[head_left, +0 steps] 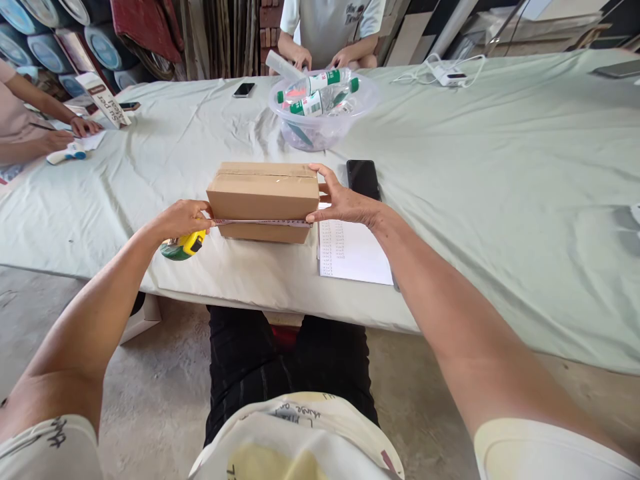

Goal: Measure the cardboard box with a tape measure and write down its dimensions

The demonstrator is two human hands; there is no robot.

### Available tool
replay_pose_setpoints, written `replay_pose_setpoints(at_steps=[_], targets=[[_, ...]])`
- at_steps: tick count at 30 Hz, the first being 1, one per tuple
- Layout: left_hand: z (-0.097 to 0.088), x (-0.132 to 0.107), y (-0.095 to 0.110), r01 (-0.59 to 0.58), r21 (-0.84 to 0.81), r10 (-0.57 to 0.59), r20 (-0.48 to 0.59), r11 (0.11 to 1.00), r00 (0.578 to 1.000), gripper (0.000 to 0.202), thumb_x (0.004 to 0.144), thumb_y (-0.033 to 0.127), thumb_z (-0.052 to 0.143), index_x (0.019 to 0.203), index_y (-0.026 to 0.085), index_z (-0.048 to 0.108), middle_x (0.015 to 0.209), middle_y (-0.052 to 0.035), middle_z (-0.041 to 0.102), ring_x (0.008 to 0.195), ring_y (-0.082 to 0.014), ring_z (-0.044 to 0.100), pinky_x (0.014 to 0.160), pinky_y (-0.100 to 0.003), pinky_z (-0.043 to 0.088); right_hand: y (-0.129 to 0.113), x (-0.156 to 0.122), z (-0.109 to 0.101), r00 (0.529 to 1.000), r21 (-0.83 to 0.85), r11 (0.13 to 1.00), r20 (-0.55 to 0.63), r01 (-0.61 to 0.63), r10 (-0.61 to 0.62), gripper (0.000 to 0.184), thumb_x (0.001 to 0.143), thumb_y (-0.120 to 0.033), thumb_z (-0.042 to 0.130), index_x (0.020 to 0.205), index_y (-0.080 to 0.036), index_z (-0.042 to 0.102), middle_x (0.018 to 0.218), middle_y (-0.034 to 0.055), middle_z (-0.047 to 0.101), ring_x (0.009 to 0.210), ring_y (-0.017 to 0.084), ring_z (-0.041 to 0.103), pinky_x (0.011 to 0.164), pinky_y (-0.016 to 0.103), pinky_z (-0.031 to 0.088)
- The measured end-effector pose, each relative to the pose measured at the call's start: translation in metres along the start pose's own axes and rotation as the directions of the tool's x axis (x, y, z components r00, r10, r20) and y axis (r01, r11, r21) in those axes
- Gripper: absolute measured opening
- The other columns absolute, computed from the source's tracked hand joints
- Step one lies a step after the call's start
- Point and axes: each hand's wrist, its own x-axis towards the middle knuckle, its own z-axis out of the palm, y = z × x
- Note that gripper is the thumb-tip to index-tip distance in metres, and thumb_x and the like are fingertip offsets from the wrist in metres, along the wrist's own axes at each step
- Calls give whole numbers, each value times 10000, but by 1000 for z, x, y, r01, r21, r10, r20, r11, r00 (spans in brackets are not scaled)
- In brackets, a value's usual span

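1. The left hand (187, 217), pinched nearly closed, holds the tape (263, 223).
2. The right hand (343, 198), spread wide, grips the box (263, 197), which sits between both hands.
3. The tape already crosses the box, not rolled back yet.

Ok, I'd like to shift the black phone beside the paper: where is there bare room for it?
Widest: bare cloth right of the black phone, between the white power strip and your right forearm. Another: between the cardboard box and blue-and-white device at left. Crowded: around the box, with left hand, right hand, tape measure and paper.
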Motion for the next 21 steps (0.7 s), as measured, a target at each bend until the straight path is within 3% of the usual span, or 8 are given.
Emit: replay_pose_setpoints(at_steps=[4,8,11,15,18,21], targets=[[9,-11,-7,-36,-51,41,101,998,994,175,748,382,629,749,213,673,656,1,690,482,-117,515,478,-227,358,-4,3,-1,1000,22,1000,-19,-10,11,1159,639,-504,876,1556,-423,171,1508,118,472,1197,363,613,1053,688,453],[19,-36,-17,-27,-158,54,164,987,985,239,796,429,638,724,206,685,549,20,551,430,-93,408,437,-224,288,-9,8,2,995,36,996,-50,-81,83,1158,688,-506,827,1582,-407,99,1490,120,492,1150,359,643,1037,670,473],[38,-56,-22,0,-396,60,138,918,989,286,818,465,665,755,186,674,646,-1,596,490,-96,451,458,-213,325,-11,10,4,993,26,995,-70,-92,94,1152,705,-498,806,1586,-395,71,1468,121,519,1142,353,650,1056,670,448],[84,-77,-13,42,-808,-24,34,587,999,349,777,500,734,889,185,635,713,-1,634,552,-109,525,485,-205,403,-17,8,3,985,-4,990,-103,-141,139,1120,719,-524,785,1581,-390,82,1397,115,584,1165,340,635,1085,678,405],[123,-87,8,91,-931,-68,71,354,995,390,739,496,774,893,162,641,694,-11,643,581,-123,576,523,-215,454,-23,7,4,978,13,982,-87,-190,190,1009,760,-577,731,1563,-418,141,1335,83,630,1201,337,618,1071,695,405],[154,-89,28,60,-978,-51,51,201,997,378,727,468,791,882,154,647,689,-12,645,585,-115,574,528,-209,457,-24,7,8,959,69,958,-38,-279,282,855,791,-678,644,1514,-401,281,1305,71,653,1125,322,666,1062,669,433]])
